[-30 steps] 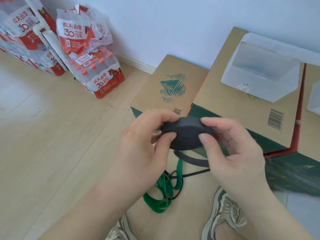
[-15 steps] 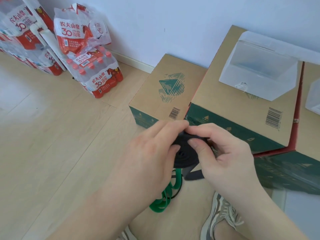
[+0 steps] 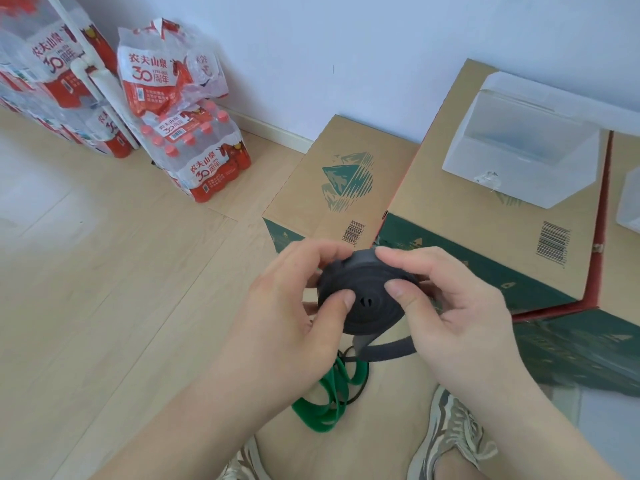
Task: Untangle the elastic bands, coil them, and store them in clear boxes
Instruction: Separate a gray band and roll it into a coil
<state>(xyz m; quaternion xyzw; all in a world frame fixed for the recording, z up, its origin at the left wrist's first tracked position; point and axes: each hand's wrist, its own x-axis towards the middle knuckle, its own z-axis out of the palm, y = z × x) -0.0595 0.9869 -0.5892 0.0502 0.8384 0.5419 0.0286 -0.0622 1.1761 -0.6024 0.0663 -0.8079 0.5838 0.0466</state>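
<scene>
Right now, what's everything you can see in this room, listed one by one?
black band: one, mostly coiled, held between both hands, loose tail hanging down
green band: one, on the floor below the coil
clear boxes: two, frosted, on the cartons; the second cut off at the right edge
cardboard cartons: at least two, brown tops, green sides, by the wall
water bottle packs: several, red and clear, stacked far left
shoes: two, grey, bottom edge
left hand: grips the coil
right hand: grips the coil
</scene>
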